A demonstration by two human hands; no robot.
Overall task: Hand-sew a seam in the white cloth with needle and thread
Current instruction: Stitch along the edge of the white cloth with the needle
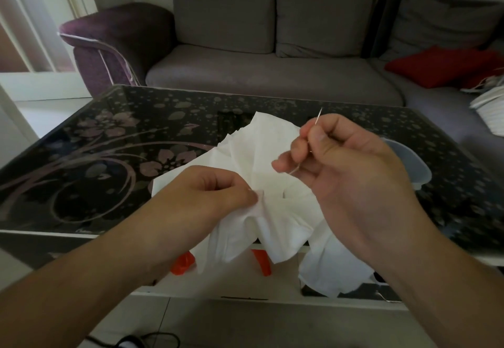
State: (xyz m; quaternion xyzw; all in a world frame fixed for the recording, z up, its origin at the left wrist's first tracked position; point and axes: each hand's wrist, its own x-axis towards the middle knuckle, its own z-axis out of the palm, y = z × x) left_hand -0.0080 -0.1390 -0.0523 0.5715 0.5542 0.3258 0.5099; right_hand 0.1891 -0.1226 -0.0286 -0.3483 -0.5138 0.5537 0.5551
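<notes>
I see the left hand [218, 192] pinching a fold of the white cloth [261, 157], which lies on the near edge of the black flowered glass table [109, 143] and hangs over it. The right hand [346, 162] pinches the needle [317, 117], tip up, just above the cloth.

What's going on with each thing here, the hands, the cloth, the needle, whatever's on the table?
Left hand: pinches a fold of the cloth.
Right hand: holds the needle between thumb and fingers.
Needle: raised, tip up, clear of the cloth.
White cloth: crumpled, lying on the table and hanging over its near edge.
Thread: too fine to make out.
Clear plastic lid: lying on the table behind the right hand.
Table: bears the cloth.
</notes>
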